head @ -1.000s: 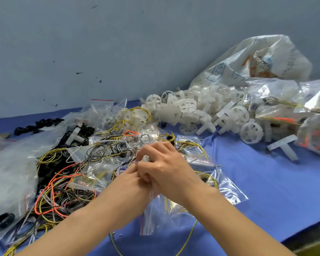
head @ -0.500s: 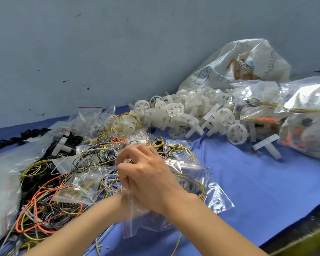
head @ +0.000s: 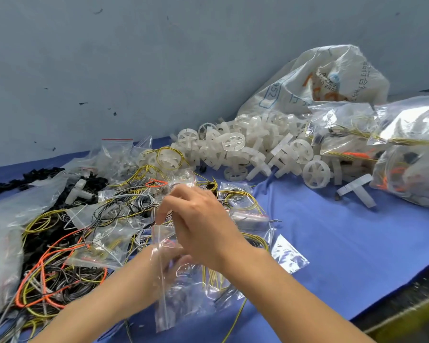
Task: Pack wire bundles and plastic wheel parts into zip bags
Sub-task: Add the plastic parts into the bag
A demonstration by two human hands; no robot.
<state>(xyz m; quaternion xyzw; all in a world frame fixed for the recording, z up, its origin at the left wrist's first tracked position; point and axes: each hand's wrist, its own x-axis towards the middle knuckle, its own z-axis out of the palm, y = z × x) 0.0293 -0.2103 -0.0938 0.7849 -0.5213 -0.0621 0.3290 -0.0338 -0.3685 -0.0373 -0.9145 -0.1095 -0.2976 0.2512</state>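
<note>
A clear zip bag (head: 170, 288) is held up just in front of the wire tangle (head: 67, 246), its top pinched by the curled fingers of the right hand (head: 198, 226). The left hand (head: 166, 263) is seen through the plastic, its grip impossible to tell. White plastic wheels (head: 235, 149) are heaped beyond the tangle on the blue desk (head: 344, 243).

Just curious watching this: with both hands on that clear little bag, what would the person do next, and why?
Probably press the zip bag shut along its top. The right hand grips its upper edge, the left hand shows through the plastic, and yellow wire already sits inside.
</note>
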